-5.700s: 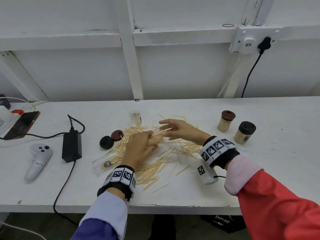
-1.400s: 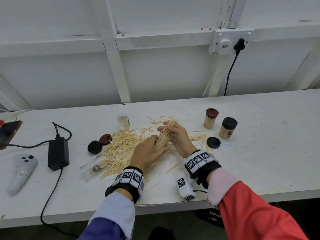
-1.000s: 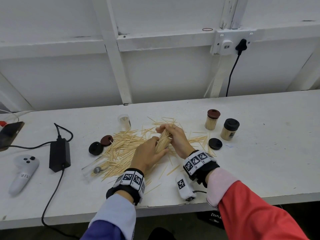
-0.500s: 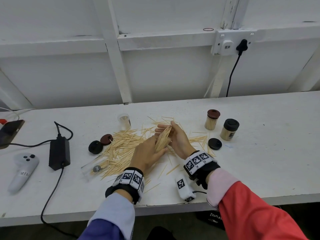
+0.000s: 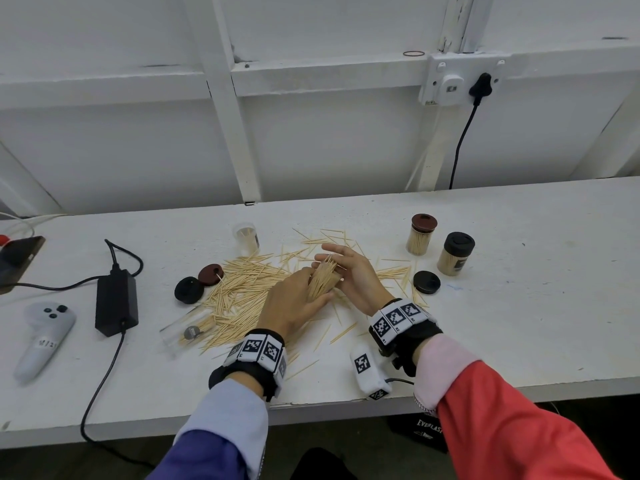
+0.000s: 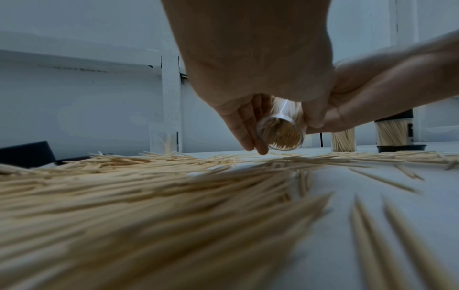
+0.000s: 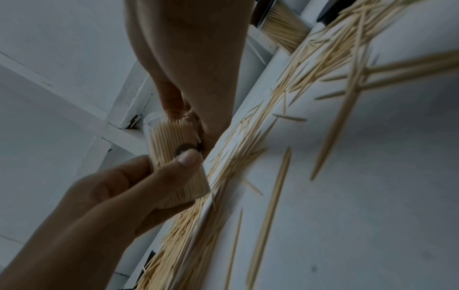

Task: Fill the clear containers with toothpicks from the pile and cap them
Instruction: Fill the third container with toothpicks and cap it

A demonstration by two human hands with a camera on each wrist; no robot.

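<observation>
Over the pile (image 5: 242, 289), left hand (image 5: 294, 306) gripping toothpick-packed clear container (image 5: 322, 280) — right hand (image 5: 349, 271) spread.

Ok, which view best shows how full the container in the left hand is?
Right wrist: the container appears side-on, packed with toothpicks up its wall. Left wrist shows only its clear base, toothpick ends behind it. Head view: hands mostly cover it.

L hand (image 5: 294, 306) grips clear container (image 5: 320, 284) packed w/ toothpicks, tilted, above toothpick pile (image 5: 242, 292). R hand (image 5: 349, 271) cups its far side, fingers straight. Two capped full jars (image 5: 420, 234) at right, loose black cap (image 5: 426, 282) nearby. Empty container (image 5: 246, 237) upright behind pile; another (image 5: 185, 329) lies on its side.
</observation>
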